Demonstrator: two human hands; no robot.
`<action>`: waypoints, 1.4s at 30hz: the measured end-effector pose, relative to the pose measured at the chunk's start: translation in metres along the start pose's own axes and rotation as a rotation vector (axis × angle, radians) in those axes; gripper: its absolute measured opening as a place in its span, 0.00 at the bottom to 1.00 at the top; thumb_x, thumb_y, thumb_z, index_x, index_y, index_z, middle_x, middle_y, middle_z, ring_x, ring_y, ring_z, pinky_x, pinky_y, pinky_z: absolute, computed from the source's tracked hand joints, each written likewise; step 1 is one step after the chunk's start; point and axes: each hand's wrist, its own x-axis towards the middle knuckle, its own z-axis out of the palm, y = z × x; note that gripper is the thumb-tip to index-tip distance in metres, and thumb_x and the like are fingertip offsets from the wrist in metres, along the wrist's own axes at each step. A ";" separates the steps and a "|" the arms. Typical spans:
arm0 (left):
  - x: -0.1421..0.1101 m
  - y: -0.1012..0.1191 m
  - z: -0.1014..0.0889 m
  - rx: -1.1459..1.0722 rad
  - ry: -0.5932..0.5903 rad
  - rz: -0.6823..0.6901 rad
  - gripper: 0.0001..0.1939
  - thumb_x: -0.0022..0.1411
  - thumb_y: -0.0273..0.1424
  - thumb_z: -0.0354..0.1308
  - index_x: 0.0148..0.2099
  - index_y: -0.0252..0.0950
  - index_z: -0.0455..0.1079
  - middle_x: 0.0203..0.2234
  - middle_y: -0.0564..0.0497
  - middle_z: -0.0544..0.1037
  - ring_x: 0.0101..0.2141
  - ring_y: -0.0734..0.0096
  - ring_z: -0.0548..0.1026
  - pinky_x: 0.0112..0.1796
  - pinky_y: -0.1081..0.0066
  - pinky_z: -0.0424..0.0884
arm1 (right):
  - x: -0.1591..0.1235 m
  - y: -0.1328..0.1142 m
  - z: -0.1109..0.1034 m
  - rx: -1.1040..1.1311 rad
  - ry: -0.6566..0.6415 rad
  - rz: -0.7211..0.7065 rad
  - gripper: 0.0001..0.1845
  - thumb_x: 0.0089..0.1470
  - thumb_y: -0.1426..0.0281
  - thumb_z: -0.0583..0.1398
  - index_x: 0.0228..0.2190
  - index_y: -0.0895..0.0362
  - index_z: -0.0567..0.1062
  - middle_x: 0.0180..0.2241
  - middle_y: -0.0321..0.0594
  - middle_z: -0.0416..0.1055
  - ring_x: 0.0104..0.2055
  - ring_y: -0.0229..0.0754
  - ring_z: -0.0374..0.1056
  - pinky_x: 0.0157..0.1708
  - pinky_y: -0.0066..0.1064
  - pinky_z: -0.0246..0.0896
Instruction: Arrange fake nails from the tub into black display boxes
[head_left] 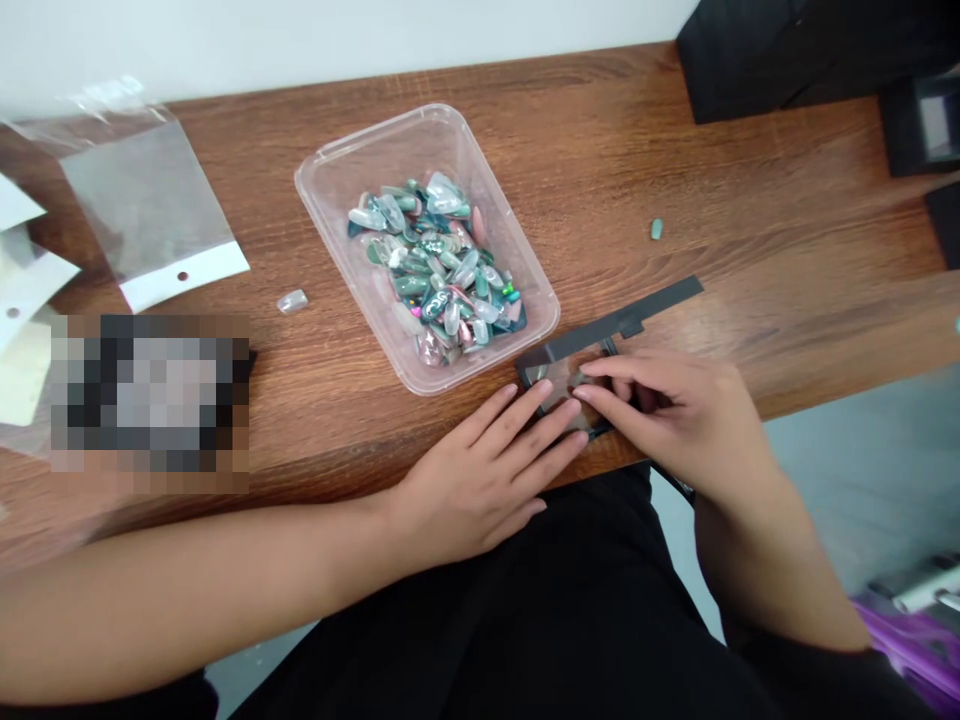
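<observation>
Head view: worktop (600,180) occupied by clear tub (390,150) of false nails (439,270). Left hand (480,470) laid flat, fingers extended over dark-edged case (558,374), nothing grasped. Right hand (682,415) curled above, small tip (577,378), probably false nail, apparently pinched by thumb and forefinger, partly hidden. Case, set near worktop's front edge beside tub, judged light, stiff, slick, crackable; best steadied by rim. Tip judged featherlight, thin, slippery; best taken by side edges, gently.
</observation>
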 end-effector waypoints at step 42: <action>0.001 -0.001 -0.001 0.003 -0.013 0.004 0.36 0.72 0.46 0.54 0.74 0.35 0.57 0.73 0.47 0.59 0.71 0.44 0.57 0.69 0.49 0.50 | -0.002 -0.003 -0.027 1.163 -0.150 0.109 0.09 0.64 0.61 0.62 0.36 0.51 0.80 0.25 0.35 0.69 0.22 0.32 0.56 0.22 0.28 0.53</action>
